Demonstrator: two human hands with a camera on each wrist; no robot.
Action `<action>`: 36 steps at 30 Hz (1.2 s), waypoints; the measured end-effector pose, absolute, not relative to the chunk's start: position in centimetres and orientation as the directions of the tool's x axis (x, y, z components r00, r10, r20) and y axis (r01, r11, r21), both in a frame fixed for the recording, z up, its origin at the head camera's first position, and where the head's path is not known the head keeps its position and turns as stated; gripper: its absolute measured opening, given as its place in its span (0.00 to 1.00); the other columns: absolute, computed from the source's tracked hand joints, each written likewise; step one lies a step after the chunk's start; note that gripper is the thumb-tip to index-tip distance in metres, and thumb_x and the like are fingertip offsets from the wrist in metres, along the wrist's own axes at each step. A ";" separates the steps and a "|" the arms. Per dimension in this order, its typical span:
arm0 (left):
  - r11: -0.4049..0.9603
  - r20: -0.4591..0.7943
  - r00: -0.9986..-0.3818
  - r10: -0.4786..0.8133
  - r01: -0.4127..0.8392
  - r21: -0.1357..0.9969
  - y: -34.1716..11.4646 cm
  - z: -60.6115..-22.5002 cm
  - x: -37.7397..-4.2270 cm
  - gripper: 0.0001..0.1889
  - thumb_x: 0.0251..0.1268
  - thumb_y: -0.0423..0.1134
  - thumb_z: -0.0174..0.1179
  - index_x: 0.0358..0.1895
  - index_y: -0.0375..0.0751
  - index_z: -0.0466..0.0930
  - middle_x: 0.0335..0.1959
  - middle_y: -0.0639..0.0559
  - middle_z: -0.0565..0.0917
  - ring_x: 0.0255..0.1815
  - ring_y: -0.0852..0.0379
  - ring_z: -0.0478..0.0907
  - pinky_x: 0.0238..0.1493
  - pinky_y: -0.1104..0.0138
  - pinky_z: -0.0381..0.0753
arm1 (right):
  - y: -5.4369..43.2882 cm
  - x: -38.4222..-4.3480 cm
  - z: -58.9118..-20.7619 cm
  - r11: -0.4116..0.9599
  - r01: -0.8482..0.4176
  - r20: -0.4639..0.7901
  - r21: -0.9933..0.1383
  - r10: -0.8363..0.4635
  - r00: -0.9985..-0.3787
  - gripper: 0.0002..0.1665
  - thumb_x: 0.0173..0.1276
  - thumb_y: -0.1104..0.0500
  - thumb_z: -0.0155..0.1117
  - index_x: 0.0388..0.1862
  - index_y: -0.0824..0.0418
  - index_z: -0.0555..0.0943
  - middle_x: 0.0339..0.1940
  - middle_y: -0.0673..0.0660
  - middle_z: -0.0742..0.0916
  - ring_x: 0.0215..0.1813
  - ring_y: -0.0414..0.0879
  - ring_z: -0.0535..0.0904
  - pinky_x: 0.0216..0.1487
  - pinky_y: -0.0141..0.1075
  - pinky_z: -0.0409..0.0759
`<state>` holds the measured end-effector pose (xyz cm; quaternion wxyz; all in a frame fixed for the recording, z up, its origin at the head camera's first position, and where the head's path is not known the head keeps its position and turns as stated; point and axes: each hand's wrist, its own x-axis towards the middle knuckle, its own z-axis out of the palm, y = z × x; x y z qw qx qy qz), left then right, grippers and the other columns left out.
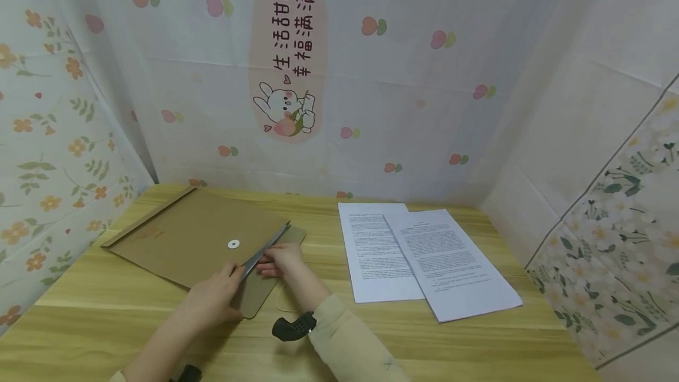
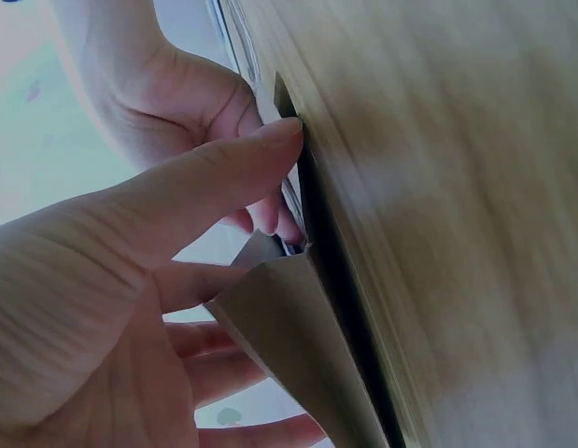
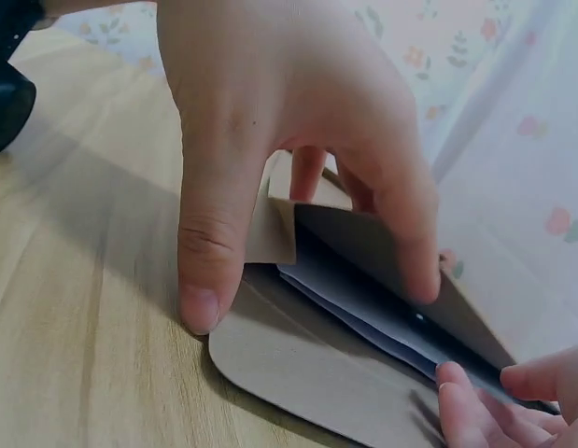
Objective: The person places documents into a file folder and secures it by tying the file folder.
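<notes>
A brown document envelope (image 1: 207,229) with a white button lies on the table, its mouth toward me and the flap (image 1: 260,293) folded out flat. White papers (image 3: 349,313) show inside the parted mouth. My left hand (image 1: 209,302) holds the near corner of the mouth: the thumb (image 2: 223,182) lies on the flap side, and the fingers spread at the raised upper panel (image 3: 475,327). Farther along the same edge, my right hand (image 1: 286,261) grips with bent fingers (image 3: 466,411) close against the papers. Part of its grip is hidden behind the flap in the left wrist view.
Two overlapping stacks of printed sheets, a left one (image 1: 368,258) and a right one (image 1: 445,264), lie right of the envelope. A thin string (image 1: 283,308) trails from the flap on the wooden table (image 1: 329,346). Patterned cloth (image 1: 414,75) hangs behind the table.
</notes>
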<state>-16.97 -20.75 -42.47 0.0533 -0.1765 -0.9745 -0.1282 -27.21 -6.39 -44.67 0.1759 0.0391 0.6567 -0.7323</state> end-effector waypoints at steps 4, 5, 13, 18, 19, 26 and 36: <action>0.904 0.103 -0.938 0.330 0.346 0.250 -20.8 -42.4 -16.9 0.44 0.34 0.42 0.79 0.58 0.24 0.72 0.53 0.31 0.71 0.48 0.35 0.76 0.35 0.47 0.80 | -5.6 -27.1 -44.7 -0.082 0.287 -0.261 -0.954 -0.232 -0.937 0.17 0.68 0.72 0.54 0.54 0.79 0.74 0.35 0.68 0.86 0.35 0.55 0.86 0.31 0.36 0.84; 0.904 0.089 -0.940 0.330 0.342 0.258 -20.8 -42.4 -16.9 0.43 0.35 0.43 0.79 0.59 0.24 0.72 0.55 0.29 0.71 0.50 0.33 0.75 0.37 0.45 0.79 | -5.4 -27.0 -44.6 -0.080 0.282 -0.256 -0.956 -0.243 -0.936 0.17 0.68 0.72 0.54 0.55 0.79 0.74 0.36 0.68 0.86 0.36 0.56 0.86 0.32 0.37 0.84; 0.881 0.025 -0.929 0.370 0.360 0.309 -20.0 -42.1 -17.3 0.37 0.39 0.46 0.76 0.54 0.28 0.76 0.62 0.29 0.70 0.60 0.29 0.68 0.51 0.36 0.70 | -2.2 -26.6 -43.8 -0.100 0.268 -0.229 -0.958 -0.297 -0.927 0.19 0.70 0.70 0.52 0.57 0.77 0.73 0.42 0.70 0.85 0.39 0.55 0.86 0.39 0.40 0.84; 0.873 0.005 -0.928 0.372 0.352 0.338 -18.9 -41.5 -17.7 0.38 0.43 0.49 0.75 0.57 0.29 0.75 0.60 0.29 0.71 0.59 0.31 0.70 0.53 0.38 0.70 | 0.2 -26.6 -43.3 -0.122 0.260 -0.213 -0.958 -0.304 -0.928 0.20 0.69 0.69 0.52 0.58 0.77 0.73 0.45 0.71 0.84 0.41 0.55 0.85 0.42 0.43 0.83; 0.868 0.008 -0.928 0.374 0.353 0.348 -18.6 -41.3 -17.8 0.38 0.45 0.49 0.74 0.58 0.29 0.75 0.60 0.30 0.72 0.59 0.32 0.70 0.54 0.39 0.70 | 0.8 -26.6 -43.2 -0.114 0.248 -0.204 -0.962 -0.305 -0.930 0.20 0.69 0.69 0.52 0.58 0.77 0.72 0.46 0.71 0.84 0.42 0.56 0.85 0.43 0.44 0.83; 0.800 0.122 -0.921 0.369 0.382 0.462 -15.8 -40.4 -18.7 0.27 0.60 0.47 0.66 0.59 0.36 0.76 0.57 0.42 0.78 0.58 0.43 0.75 0.54 0.47 0.74 | 5.6 -26.7 -41.9 0.053 0.087 -0.098 -0.995 -0.289 -0.952 0.18 0.71 0.65 0.51 0.55 0.76 0.74 0.43 0.66 0.86 0.43 0.55 0.85 0.49 0.48 0.80; 0.477 0.234 -0.919 0.317 0.368 0.798 -9.2 -41.8 -22.2 0.17 0.65 0.35 0.58 0.55 0.32 0.77 0.40 0.46 0.85 0.43 0.48 0.81 0.43 0.54 0.81 | 10.9 -27.2 -39.0 0.201 -0.022 -0.026 -0.979 -0.233 -0.972 0.15 0.70 0.58 0.57 0.50 0.66 0.80 0.42 0.60 0.87 0.44 0.53 0.84 0.51 0.49 0.78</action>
